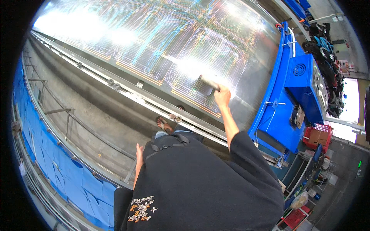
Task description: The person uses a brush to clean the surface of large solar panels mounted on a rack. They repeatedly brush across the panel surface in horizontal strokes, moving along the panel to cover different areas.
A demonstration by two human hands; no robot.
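My right hand (222,96) is closed around a short, thick grey-brown bar-shaped tool (209,82), its exact kind unclear. The tool is held at the wide, glossy grey table surface (254,86), which is covered with many thin coloured lines; I cannot tell whether it touches. Glare whitens the area beside the tool. My left hand (139,152) hangs low beside my body, away from the table. Its visible fingers point upward and slightly apart, with nothing seen in them; the rest is partly hidden by my dark sleeve.
A metal rail (133,94) with bolts runs along the table's near edge. At its right end stands a blue machine frame (275,100) with a control box (304,79) and a fan. Behind me to the left are blue sheets (58,154) along a metal frame. A red crate (319,134) sits right.
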